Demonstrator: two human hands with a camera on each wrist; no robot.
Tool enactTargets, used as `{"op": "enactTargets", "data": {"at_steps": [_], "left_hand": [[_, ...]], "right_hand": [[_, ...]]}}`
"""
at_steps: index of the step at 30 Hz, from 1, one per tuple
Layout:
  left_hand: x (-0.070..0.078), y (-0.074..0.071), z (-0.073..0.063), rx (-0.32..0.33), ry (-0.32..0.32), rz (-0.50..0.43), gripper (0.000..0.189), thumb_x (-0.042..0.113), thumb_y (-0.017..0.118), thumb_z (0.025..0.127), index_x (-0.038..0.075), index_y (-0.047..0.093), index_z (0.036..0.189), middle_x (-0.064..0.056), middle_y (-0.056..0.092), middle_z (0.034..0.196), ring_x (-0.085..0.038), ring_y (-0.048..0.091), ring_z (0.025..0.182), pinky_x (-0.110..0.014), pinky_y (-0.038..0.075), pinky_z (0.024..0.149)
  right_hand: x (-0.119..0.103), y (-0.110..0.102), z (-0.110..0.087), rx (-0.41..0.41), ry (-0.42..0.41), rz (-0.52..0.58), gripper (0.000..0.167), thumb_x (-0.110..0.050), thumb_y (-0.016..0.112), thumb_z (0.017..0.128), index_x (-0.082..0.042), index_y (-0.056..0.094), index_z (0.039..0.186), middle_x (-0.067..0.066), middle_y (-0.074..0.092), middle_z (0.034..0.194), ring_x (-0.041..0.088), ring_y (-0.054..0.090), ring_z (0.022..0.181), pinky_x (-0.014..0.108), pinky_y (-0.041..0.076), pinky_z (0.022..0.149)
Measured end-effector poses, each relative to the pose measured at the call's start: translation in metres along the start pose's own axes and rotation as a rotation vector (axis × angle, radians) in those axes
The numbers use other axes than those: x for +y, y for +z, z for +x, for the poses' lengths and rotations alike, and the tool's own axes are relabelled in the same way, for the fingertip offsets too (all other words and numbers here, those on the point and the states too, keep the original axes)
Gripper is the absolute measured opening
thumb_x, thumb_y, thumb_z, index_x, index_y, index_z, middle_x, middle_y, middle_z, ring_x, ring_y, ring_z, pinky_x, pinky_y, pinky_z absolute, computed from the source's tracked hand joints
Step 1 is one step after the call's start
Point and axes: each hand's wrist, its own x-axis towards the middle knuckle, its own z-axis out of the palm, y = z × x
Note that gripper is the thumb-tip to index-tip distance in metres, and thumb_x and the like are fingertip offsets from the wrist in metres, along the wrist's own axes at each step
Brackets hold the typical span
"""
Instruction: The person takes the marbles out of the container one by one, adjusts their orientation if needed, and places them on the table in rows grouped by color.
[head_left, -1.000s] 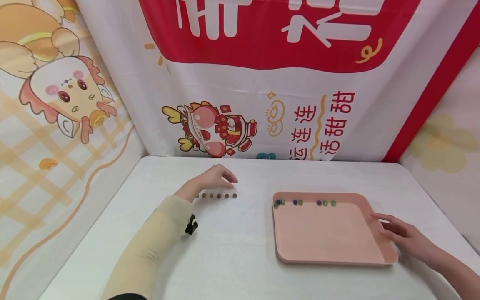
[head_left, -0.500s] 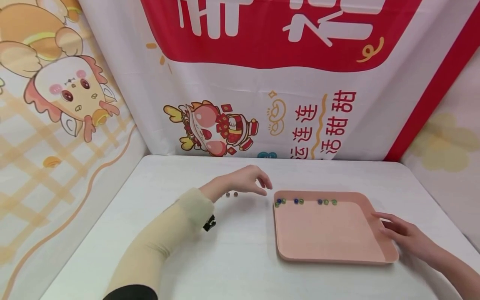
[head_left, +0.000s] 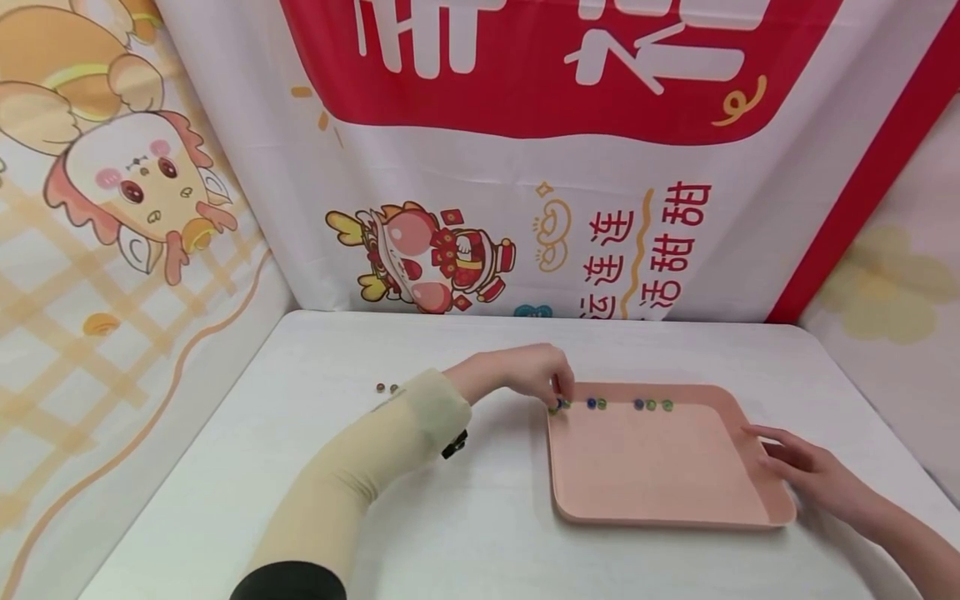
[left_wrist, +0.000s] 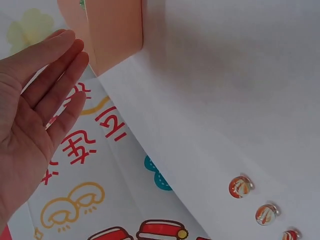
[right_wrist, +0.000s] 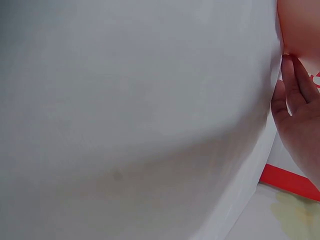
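My left hand (head_left: 536,371) reaches over the back left corner of the pink tray (head_left: 660,467), fingertips pointing down right at the blue and green marbles there. In the left wrist view its fingers (left_wrist: 67,82) are extended and slightly bent beside the tray wall, with nothing visible between them. More marbles, such as a blue one (head_left: 592,403) and a green one (head_left: 667,406), lie along the tray's back wall. At the tray's right side, my right hand (head_left: 813,479) touches the rim with extended fingers. The right wrist view shows its fingertips (right_wrist: 287,62) against the tray.
Orange and white marbles (left_wrist: 240,187) form a row on the white table (head_left: 450,525), left of the tray; my left sleeve (head_left: 360,475) hides most of them in the head view. A printed cloth (head_left: 465,167) hangs behind the table's back edge.
My left hand has moved right, from above the row of marbles on the table to the tray's back left corner, and its fingers now point down. My right hand has stayed at the tray.
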Motion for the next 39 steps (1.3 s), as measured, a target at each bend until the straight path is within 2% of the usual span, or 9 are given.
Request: {"op": "enactTargets", "data": {"at_steps": [8, 11, 15, 19, 22, 28, 30, 33, 39], "left_hand": [[0.009, 0.009, 0.010, -0.038, -0.122, 0.076, 0.010, 0.011, 0.076, 0.085, 0.012, 0.075, 0.095, 0.006, 0.065, 0.086, -0.012, 0.057, 0.080, -0.020, 0.048, 0.073], [0.007, 0.013, 0.013, -0.038, -0.136, 0.123, 0.009, 0.016, 0.078, 0.084, 0.014, 0.075, 0.092, 0.008, 0.063, 0.084, -0.012, 0.056, 0.079, -0.020, 0.047, 0.072], [0.005, 0.017, 0.016, -0.035, -0.143, 0.153, 0.012, 0.020, 0.081, 0.081, 0.017, 0.073, 0.090, 0.008, 0.063, 0.083, -0.012, 0.055, 0.078, -0.020, 0.047, 0.071], [0.005, 0.018, 0.018, -0.046, -0.148, 0.139, 0.013, 0.019, 0.081, 0.080, 0.016, 0.073, 0.089, 0.006, 0.063, 0.082, -0.012, 0.055, 0.077, -0.020, 0.048, 0.069], [0.004, 0.018, 0.019, -0.052, -0.145, 0.120, 0.012, 0.015, 0.081, 0.080, 0.013, 0.073, 0.089, 0.005, 0.064, 0.081, -0.013, 0.056, 0.075, -0.021, 0.048, 0.067], [0.004, 0.018, 0.022, -0.065, -0.168, 0.085, 0.008, 0.009, 0.078, 0.082, 0.012, 0.072, 0.085, 0.003, 0.064, 0.079, -0.013, 0.056, 0.073, -0.022, 0.048, 0.065], [0.005, 0.019, 0.022, -0.067, -0.179, 0.087, 0.007, 0.008, 0.078, 0.082, 0.013, 0.072, 0.084, 0.003, 0.064, 0.079, -0.013, 0.056, 0.073, -0.022, 0.048, 0.065], [0.007, 0.021, 0.024, -0.075, -0.193, 0.090, 0.007, 0.008, 0.078, 0.082, 0.013, 0.072, 0.083, 0.003, 0.064, 0.078, -0.013, 0.056, 0.073, -0.022, 0.048, 0.065], [0.009, 0.024, 0.025, -0.089, -0.200, 0.073, 0.010, 0.007, 0.081, 0.079, 0.011, 0.072, 0.082, 0.002, 0.063, 0.078, -0.013, 0.055, 0.072, -0.022, 0.047, 0.064]], "right_hand": [[-0.003, 0.000, -0.001, -0.008, 0.044, 0.006, 0.051, -0.024, 0.057, 0.099, -0.002, 0.042, 0.143, -0.031, 0.049, 0.120, -0.013, 0.051, 0.099, 0.017, 0.048, 0.077], [-0.003, 0.001, -0.001, -0.001, 0.039, 0.003, 0.049, -0.022, 0.056, 0.100, -0.001, 0.043, 0.142, -0.027, 0.051, 0.122, -0.013, 0.051, 0.099, 0.017, 0.048, 0.077], [-0.003, 0.002, -0.001, -0.010, 0.072, -0.011, 0.052, -0.025, 0.056, 0.100, -0.002, 0.041, 0.143, -0.003, 0.055, 0.131, -0.013, 0.050, 0.098, 0.018, 0.048, 0.076], [-0.004, 0.003, -0.001, -0.019, 0.096, -0.024, 0.055, -0.029, 0.056, 0.099, -0.001, 0.040, 0.144, 0.019, 0.051, 0.136, -0.013, 0.050, 0.098, 0.019, 0.048, 0.077], [-0.005, 0.002, -0.001, -0.017, 0.092, -0.023, 0.054, -0.028, 0.056, 0.099, -0.002, 0.040, 0.144, 0.013, 0.053, 0.134, -0.012, 0.050, 0.099, 0.019, 0.048, 0.077], [-0.004, 0.002, -0.001, -0.010, 0.061, -0.007, 0.052, -0.026, 0.056, 0.100, -0.002, 0.041, 0.144, -0.020, 0.051, 0.127, -0.012, 0.050, 0.100, 0.017, 0.047, 0.077], [-0.003, 0.001, -0.001, -0.008, 0.051, -0.003, 0.052, -0.026, 0.056, 0.100, -0.002, 0.042, 0.143, -0.027, 0.049, 0.124, -0.013, 0.049, 0.101, 0.017, 0.047, 0.078], [-0.003, 0.001, 0.000, -0.009, 0.047, 0.006, 0.052, -0.026, 0.056, 0.100, -0.002, 0.042, 0.143, -0.031, 0.047, 0.123, -0.014, 0.049, 0.101, 0.017, 0.047, 0.078], [-0.003, 0.002, -0.001, -0.007, 0.050, 0.007, 0.052, -0.025, 0.056, 0.100, -0.002, 0.041, 0.143, -0.030, 0.048, 0.122, -0.014, 0.049, 0.101, 0.017, 0.047, 0.078]]}}
